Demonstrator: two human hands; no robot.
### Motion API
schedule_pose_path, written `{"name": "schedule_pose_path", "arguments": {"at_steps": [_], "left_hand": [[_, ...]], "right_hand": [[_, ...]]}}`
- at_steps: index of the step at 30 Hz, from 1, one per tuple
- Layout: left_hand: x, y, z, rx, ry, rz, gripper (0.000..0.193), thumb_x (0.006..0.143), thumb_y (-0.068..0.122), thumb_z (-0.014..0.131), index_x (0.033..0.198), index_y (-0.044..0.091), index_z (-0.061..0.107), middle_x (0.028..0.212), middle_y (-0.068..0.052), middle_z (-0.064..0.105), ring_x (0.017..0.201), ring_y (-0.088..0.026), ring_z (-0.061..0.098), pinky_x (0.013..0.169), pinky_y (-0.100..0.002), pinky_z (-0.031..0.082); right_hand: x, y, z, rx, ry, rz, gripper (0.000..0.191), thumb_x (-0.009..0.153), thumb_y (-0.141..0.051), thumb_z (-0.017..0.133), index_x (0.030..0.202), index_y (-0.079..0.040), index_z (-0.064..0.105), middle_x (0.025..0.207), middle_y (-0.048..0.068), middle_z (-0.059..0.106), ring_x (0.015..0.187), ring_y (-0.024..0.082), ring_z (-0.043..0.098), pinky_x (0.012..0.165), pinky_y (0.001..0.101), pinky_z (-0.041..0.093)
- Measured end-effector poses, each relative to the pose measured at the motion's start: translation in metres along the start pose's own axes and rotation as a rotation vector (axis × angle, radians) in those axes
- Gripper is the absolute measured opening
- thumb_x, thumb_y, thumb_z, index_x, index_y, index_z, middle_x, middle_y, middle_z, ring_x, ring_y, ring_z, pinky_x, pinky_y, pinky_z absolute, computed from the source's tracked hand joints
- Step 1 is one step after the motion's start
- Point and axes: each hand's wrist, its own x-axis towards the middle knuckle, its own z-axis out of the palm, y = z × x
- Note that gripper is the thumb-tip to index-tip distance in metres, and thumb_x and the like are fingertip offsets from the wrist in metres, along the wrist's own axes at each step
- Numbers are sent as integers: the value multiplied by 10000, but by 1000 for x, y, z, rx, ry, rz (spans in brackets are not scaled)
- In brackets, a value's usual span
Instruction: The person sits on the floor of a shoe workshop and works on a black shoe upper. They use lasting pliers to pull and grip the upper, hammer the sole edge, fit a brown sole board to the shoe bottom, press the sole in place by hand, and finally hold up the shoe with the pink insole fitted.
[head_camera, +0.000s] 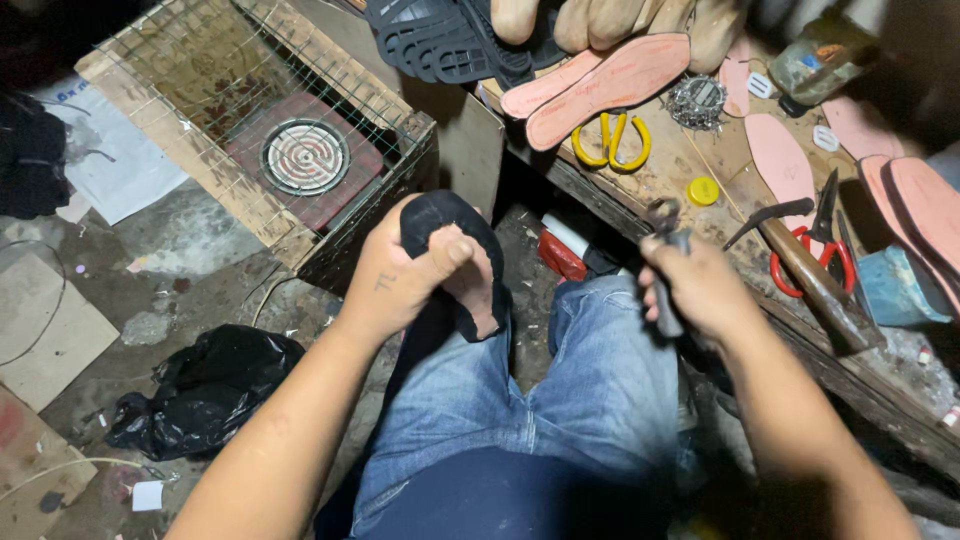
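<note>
My left hand grips a black shoe upper stretched over a pinkish last, held sole side up over my left knee, with the thumb pressing on the sole. My right hand is closed around the handles of dark metal pincers, whose jaws point up about a hand's width to the right of the shoe. Both hands hover above my jeans-clad legs.
A wooden workbench on the right carries pink insoles, yellow-handled scissors, red-handled scissors, a hammer, a yellow cap and a tin of tacks. A wire-caged electric heater stands at upper left. A black plastic bag lies on the floor.
</note>
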Motion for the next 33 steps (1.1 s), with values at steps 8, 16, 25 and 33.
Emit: {"name": "schedule_pose_path", "arguments": {"at_steps": [8,16,25,33], "left_hand": [[-18,-4,5,95,5,70,492,869,185,758,1301,29,582,1194,-33,657,1128,-129,613,1031,-313,494],[-16,-8,-1,53,68,125,375,911,179,721,1236,16,629,1128,-40,678,1063,-137,632,989,-320,515],[1,-44,-13,-918,239,-123,288,959,144,668,1189,-27,638,1096,-137,731,1006,-267,714,957,-434,560],[-2,-52,9,-1137,65,-201,385,952,226,662,1237,-32,645,1179,-159,723,1100,-293,690,1045,-447,515]], "right_hand": [[75,-10,-36,-1052,459,-372,620,890,-353,703,1404,-20,605,1277,341,581,1233,484,541,1058,519,437],[78,-10,-24,-1151,619,-517,672,859,-416,766,1409,-57,624,1258,261,615,1262,436,528,1050,556,393],[42,11,-11,-972,723,-762,611,897,-340,774,1411,-46,627,1336,196,617,1270,395,528,1061,545,370],[-49,45,88,878,-655,-3,589,975,-417,545,1345,41,526,1147,212,704,940,268,735,805,411,582]]}}
